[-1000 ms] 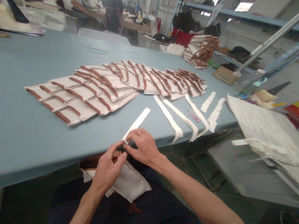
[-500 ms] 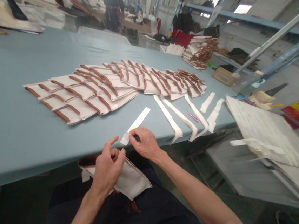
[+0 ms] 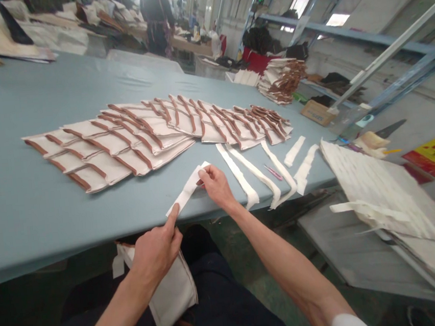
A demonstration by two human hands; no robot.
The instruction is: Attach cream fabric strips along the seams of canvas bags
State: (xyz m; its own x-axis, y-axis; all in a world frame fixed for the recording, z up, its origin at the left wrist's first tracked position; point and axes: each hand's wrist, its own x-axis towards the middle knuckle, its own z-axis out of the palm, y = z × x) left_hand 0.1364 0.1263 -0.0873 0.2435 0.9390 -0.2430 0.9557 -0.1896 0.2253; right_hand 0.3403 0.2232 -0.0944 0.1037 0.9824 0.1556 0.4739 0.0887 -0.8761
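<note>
A white paper strip [image 3: 187, 190] lies near the front edge of the blue-grey table [image 3: 21, 202]. My right hand [image 3: 214, 184] pinches the strip's far end. My left hand [image 3: 154, 251] pinches its near end between forefinger and thumb, with the other fingers curled. A cream fabric piece with brown trim [image 3: 171, 295] lies on my lap under the left hand. Beyond the strip, several cream pieces with brown trim [image 3: 130, 138] lie fanned out in overlapping rows.
More white strips [image 3: 257, 172] and a small pink tool [image 3: 272, 172] lie to the right on the table. A stack of cream panels [image 3: 389, 192] sits at the right. Another pile of trimmed pieces [image 3: 282, 77] is farther back. A person stands at the far end.
Both hands moved up from the lap piece to the strip. The right hand slid along it to its far end, and the left hand took the near end.
</note>
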